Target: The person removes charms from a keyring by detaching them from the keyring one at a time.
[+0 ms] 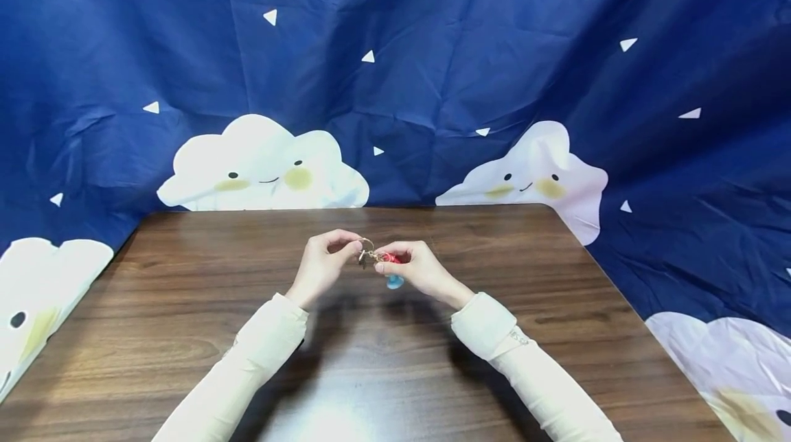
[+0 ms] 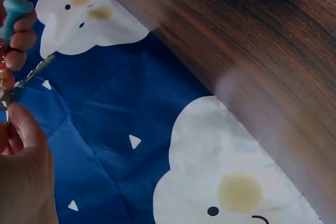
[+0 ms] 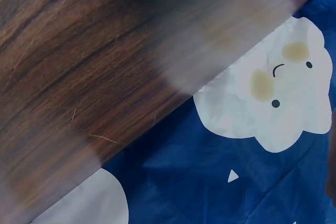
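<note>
Both hands hold a bunch of keys on a ring above the table. My left hand (image 1: 320, 265) pinches the thin metal key ring (image 1: 369, 241) between thumb and fingertips. Small metal keys (image 1: 362, 258) hang at the ring; one key (image 2: 38, 70) sticks out in the left wrist view. My right hand (image 1: 425, 270) grips a red keychain charm (image 1: 391, 258) joined to the ring by a gold clasp. A light blue, knob-ended piece (image 1: 395, 282) shows below the right fingers. The fingers hide part of the charm. In the right wrist view the held things are out of frame.
A brown wooden table (image 1: 383, 359) lies under the hands, its far edge a little beyond them. Behind and beside it hangs a dark blue cloth (image 1: 408, 85) with white clouds and small triangles.
</note>
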Demonstrator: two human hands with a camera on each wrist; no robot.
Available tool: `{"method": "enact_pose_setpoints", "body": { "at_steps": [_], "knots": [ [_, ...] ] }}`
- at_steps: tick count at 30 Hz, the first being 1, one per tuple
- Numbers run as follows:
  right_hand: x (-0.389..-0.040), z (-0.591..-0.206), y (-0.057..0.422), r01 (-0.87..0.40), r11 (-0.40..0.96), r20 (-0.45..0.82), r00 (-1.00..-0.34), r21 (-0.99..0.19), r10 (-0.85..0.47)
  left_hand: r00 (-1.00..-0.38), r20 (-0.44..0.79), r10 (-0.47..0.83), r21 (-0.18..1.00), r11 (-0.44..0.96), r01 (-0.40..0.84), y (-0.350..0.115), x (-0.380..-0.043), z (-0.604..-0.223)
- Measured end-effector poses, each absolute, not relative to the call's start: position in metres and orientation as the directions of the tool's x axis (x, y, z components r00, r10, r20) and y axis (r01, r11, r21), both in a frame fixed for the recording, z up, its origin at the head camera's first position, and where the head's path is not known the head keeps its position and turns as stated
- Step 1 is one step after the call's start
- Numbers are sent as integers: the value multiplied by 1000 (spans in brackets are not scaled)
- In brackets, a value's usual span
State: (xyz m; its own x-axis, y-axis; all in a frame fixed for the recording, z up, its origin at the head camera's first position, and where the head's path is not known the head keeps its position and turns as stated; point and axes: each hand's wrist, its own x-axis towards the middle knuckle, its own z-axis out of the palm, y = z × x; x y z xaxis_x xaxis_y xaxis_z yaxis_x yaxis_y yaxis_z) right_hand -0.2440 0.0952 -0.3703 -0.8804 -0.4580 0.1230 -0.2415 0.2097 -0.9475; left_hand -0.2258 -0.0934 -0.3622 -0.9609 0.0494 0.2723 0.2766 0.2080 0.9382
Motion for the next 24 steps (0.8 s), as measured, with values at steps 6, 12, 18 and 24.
{"method": "enact_pose_setpoints", "body": {
  "at_steps": [6,12,18,24],
  "knots": [
    [-241,-371,93,-172,175,73,-882,-969,-465,-959,279,51,937,203,283,-93,-225,-364],
    [-242,-368,95,-186,244,70,-906,-952,-417,-957,284,54,939,189,289,-89,-224,-364],
    [-242,-362,97,-230,298,89,-903,-926,-420,-953,300,48,931,204,303,-88,-222,-364],
    [-243,-360,101,-231,276,84,-884,-933,-459,-952,302,45,925,227,305,-89,-220,-365]
  ]
}}
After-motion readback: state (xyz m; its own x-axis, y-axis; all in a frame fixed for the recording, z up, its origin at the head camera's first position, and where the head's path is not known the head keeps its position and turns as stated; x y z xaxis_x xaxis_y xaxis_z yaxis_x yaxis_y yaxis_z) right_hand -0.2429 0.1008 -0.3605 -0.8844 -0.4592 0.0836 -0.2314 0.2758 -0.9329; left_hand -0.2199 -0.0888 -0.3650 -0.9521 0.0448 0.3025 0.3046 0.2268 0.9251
